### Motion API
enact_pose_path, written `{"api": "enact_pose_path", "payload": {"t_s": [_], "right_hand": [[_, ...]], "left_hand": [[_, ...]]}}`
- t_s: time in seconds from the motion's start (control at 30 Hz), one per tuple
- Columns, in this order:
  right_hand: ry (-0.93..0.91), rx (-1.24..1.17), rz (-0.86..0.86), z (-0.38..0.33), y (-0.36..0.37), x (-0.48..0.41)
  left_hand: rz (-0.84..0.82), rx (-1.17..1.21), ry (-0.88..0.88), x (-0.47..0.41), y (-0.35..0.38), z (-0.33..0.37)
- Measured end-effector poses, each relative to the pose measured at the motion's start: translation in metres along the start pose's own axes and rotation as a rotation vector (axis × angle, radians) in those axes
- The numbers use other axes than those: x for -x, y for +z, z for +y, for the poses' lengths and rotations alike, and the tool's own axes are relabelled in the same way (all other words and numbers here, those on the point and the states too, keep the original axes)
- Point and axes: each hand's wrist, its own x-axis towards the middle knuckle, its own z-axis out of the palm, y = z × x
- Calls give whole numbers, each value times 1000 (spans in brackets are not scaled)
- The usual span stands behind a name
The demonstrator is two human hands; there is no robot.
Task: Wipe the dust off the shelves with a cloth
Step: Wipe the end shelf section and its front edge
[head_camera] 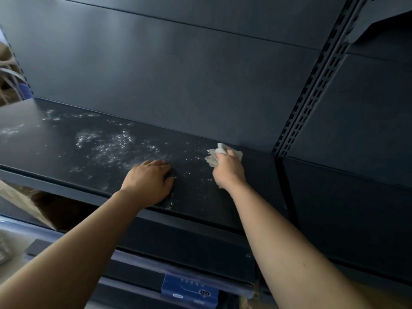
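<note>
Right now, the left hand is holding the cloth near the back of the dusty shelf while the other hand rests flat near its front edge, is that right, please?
Not quite: in the head view, the right hand holds the cloth near the back of the dusty shelf, and the left hand rests flat near its front edge.

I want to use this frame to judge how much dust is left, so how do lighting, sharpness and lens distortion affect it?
Head view: dim, soft light; pale sheen on the dark blue back panel; white dust stands out on the dark metal shelf. Wide-angle bending curves the shelf edge and slotted upright. Right hand with the crumpled white cloth looks slightly soft; left hand rests flat.
</note>
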Motion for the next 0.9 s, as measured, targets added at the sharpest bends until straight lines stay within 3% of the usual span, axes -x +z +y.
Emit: {"api": "enact_pose_path", "payload": {"t_s": [0.07, 0.13, 0.23, 0.33, 0.5, 0.67, 0.9], "right_hand": [[-102, -115, 12, -11, 3, -3], [-98, -201, 162, -1, -10, -8], [155, -209, 361, 44, -33, -23], [448, -123, 314, 73, -38, -30], [357, 87, 112, 30, -5, -55], [265, 168, 26, -46, 31, -66], [-90, -182, -133, -117, 48, -47]], "left_hand": [[-15, 14, 19, 0, -1, -4], [-30, 22, 23, 0, -6, -13], [-20, -4, -6, -3, -14, -40], [-33, -13, -77, -11, -22, -68], [-71, -26, -26, -26, -30, -91], [-71, -39, 63, -33, -32, -106], [-98, -11, 157, -32, -29, -120]]}}
